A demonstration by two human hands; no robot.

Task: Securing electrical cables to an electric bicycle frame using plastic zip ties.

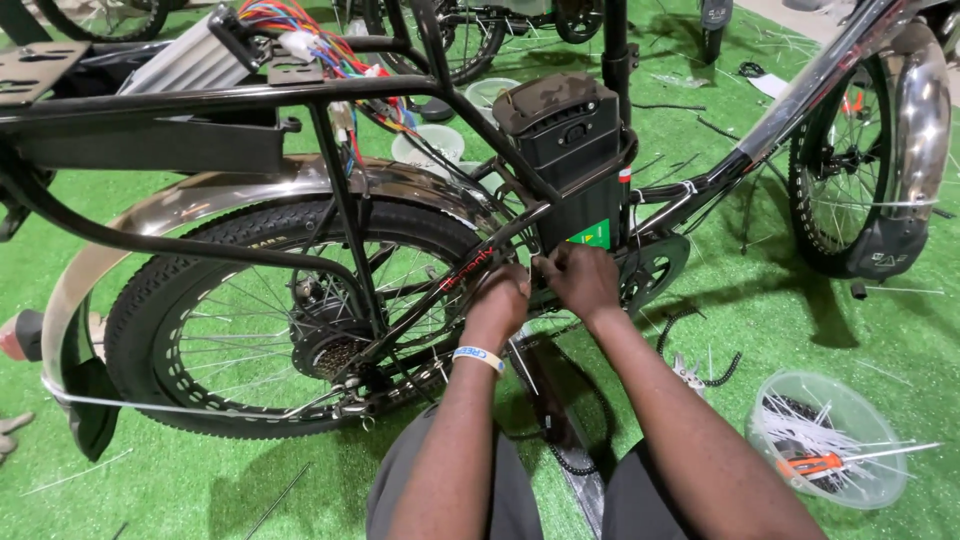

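Note:
A black electric bicycle stands before me on green turf, its rear wheel (290, 320) with a fat tyre and chrome mudguard (200, 205) to the left. A black battery pack (565, 150) sits upright behind the seat tube. My left hand (497, 298), with a white wristband, and my right hand (578, 280) are pressed together on the frame just below the battery, near the crank. Fingers of both hands are curled on a small part there; what they grip is hidden.
A clear plastic tub (828, 438) with white cable ties and an orange-handled tool sits at right. A bundle of coloured wires (300, 35) lies on the rear rack. Another bicycle wheel (865, 170) stands at right. Bowls (430, 145) and loose ties lie on the turf.

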